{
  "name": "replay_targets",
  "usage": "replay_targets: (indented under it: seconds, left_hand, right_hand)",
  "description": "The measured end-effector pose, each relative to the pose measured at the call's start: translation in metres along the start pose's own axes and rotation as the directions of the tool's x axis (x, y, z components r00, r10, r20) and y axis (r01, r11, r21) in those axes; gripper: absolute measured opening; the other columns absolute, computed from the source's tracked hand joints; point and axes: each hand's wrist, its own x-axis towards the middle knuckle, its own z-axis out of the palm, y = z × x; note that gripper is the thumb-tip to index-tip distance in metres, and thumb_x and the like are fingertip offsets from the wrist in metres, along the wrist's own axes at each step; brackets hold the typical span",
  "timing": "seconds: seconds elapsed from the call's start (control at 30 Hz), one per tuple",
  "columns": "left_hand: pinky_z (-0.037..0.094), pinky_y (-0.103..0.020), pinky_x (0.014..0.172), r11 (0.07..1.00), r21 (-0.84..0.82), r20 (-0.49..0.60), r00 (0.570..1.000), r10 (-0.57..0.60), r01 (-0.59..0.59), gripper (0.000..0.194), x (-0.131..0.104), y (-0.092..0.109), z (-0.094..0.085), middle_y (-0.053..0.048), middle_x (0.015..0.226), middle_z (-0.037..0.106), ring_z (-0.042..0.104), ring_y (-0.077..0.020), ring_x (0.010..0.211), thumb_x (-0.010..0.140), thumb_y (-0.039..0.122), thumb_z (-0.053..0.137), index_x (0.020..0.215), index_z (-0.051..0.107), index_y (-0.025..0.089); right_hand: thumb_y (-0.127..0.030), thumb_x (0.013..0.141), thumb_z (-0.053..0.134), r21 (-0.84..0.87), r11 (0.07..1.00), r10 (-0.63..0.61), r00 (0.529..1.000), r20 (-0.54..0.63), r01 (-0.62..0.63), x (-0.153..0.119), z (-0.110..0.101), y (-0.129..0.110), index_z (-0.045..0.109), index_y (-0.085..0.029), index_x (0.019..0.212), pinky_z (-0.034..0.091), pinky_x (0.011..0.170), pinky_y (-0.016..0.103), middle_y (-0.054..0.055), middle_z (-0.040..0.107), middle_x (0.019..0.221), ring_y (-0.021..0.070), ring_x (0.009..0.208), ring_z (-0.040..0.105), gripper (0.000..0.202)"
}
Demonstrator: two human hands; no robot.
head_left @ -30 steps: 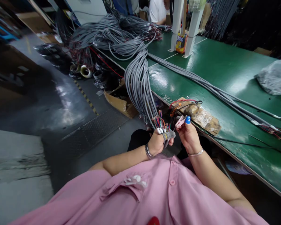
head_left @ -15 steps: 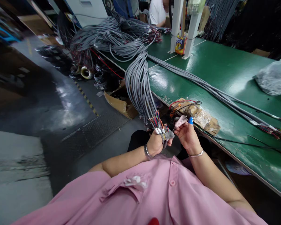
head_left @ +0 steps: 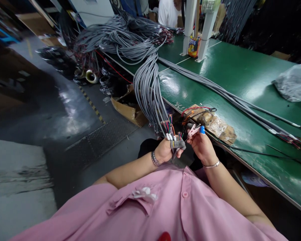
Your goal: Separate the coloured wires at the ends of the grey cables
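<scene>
My left hand (head_left: 165, 151) is closed around several grey cable ends (head_left: 168, 136); white bands and fanned-out coloured wires stick up above the fist. A grey finger cover wraps one of its fingers. Just to the right, my right hand (head_left: 201, 144) pinches a pink clip (head_left: 193, 131) shaped like a clothes peg, its tip close to the left hand's fingers. One right fingertip wears a blue cover (head_left: 202, 129). From the table edge, a thick bundle of grey cables (head_left: 149, 78) hangs down toward the left hand. Whether the clip touches a wire is too small to tell.
A wooden block (head_left: 215, 125) wrapped in tape lies at the edge of the green table (head_left: 240, 72). More grey cables (head_left: 215, 87) run across it. A plastic bag (head_left: 292, 83) rests at right, and a cardboard box (head_left: 126, 108) stands below. Behind the table is a person (head_left: 168, 13).
Both hands stay close together. The pink clip has turned slightly in my right fingers, and the left hand with the cable ends has shifted a little.
</scene>
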Motion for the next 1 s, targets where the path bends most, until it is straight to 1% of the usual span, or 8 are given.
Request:
replay_targets:
  seconds: [0.13, 0.27, 0.4, 0.57, 0.73, 0.87, 1.0]
  left_hand:
    - [0.038, -0.023, 0.034, 1.0, -0.031, -0.025, 1.0, 0.004, -0.005, 0.032, 0.004, -0.001, 0.003, -0.001, 0.048, 0.058, 0.049, -0.0106, 0.036, 0.058, 0.039, 0.079, 0.065, 0.062, 0.013]
    - [0.039, -0.023, 0.035, 1.0, -0.01, -0.04, 0.999, 0.005, -0.005, 0.032, 0.007, -0.002, 0.005, -0.001, 0.045, 0.056, 0.048, -0.0105, 0.036, 0.06, 0.04, 0.077, 0.066, 0.062, 0.013]
    - [0.039, -0.023, 0.035, 1.0, -0.003, -0.06, 0.998, 0.008, -0.008, 0.032, 0.009, -0.004, 0.005, -0.001, 0.045, 0.057, 0.047, -0.0108, 0.035, 0.06, 0.04, 0.076, 0.066, 0.062, 0.012]
    - [0.037, -0.023, 0.036, 1.0, -0.011, -0.078, 0.997, 0.003, -0.004, 0.031, 0.008, -0.003, 0.005, -0.001, 0.046, 0.057, 0.048, -0.0109, 0.036, 0.061, 0.039, 0.076, 0.066, 0.063, 0.011]
    - [0.036, -0.023, 0.037, 1.0, -0.004, -0.083, 0.997, 0.0, 0.0, 0.031, 0.008, -0.005, 0.002, -0.001, 0.044, 0.056, 0.047, -0.0108, 0.035, 0.063, 0.04, 0.075, 0.067, 0.065, 0.011]
    - [0.037, -0.023, 0.037, 1.0, 0.003, -0.085, 0.996, -0.005, 0.005, 0.03, 0.009, -0.01, -0.001, -0.002, 0.047, 0.058, 0.048, -0.0107, 0.036, 0.063, 0.039, 0.076, 0.067, 0.065, 0.011]
    - [0.037, -0.023, 0.037, 1.0, 0.01, -0.073, 0.997, 0.0, 0.001, 0.028, 0.009, -0.011, 0.0, -0.001, 0.045, 0.056, 0.047, -0.0105, 0.035, 0.065, 0.038, 0.074, 0.066, 0.064, 0.012]
  right_hand:
    - [-0.056, 0.07, 0.076, 0.093, 0.995, 0.039, 0.999, -0.005, -0.039, 0.003, 0.002, 0.002, 0.07, -0.023, 0.086, 0.05, 0.056, 0.023, 0.002, 0.07, 0.089, 0.0122, 0.067, 0.058, 0.037]
    - [-0.05, 0.066, 0.081, 0.17, 0.985, 0.024, 0.999, -0.022, -0.02, 0.003, 0.004, 0.002, 0.071, -0.022, 0.083, 0.051, 0.055, 0.022, 0.001, 0.07, 0.084, 0.0121, 0.066, 0.057, 0.034]
    - [-0.047, 0.07, 0.08, 0.225, 0.974, 0.014, 1.0, 0.006, -0.015, 0.004, 0.004, 0.004, 0.072, -0.021, 0.084, 0.051, 0.056, 0.02, 0.0, 0.069, 0.081, 0.0104, 0.063, 0.056, 0.03]
    - [-0.045, 0.074, 0.078, 0.223, 0.975, 0.0, 1.0, 0.005, -0.001, 0.007, 0.0, 0.007, 0.072, -0.021, 0.084, 0.052, 0.057, 0.02, 0.0, 0.07, 0.083, 0.0103, 0.066, 0.058, 0.026]
    - [-0.047, 0.075, 0.076, 0.201, 0.98, -0.014, 1.0, 0.007, 0.012, 0.008, 0.0, 0.008, 0.071, -0.022, 0.083, 0.051, 0.058, 0.021, 0.0, 0.069, 0.083, 0.0107, 0.066, 0.058, 0.027]
    - [-0.049, 0.076, 0.074, 0.173, 0.985, -0.022, 1.0, 0.011, 0.02, 0.007, 0.002, 0.008, 0.07, -0.022, 0.085, 0.051, 0.059, 0.023, 0.0, 0.068, 0.082, 0.0112, 0.065, 0.057, 0.029]
    - [-0.057, 0.078, 0.069, 0.154, 0.988, -0.006, 1.0, 0.028, 0.002, 0.005, 0.002, 0.008, 0.068, -0.023, 0.087, 0.05, 0.058, 0.023, 0.001, 0.068, 0.084, 0.0112, 0.065, 0.057, 0.035]
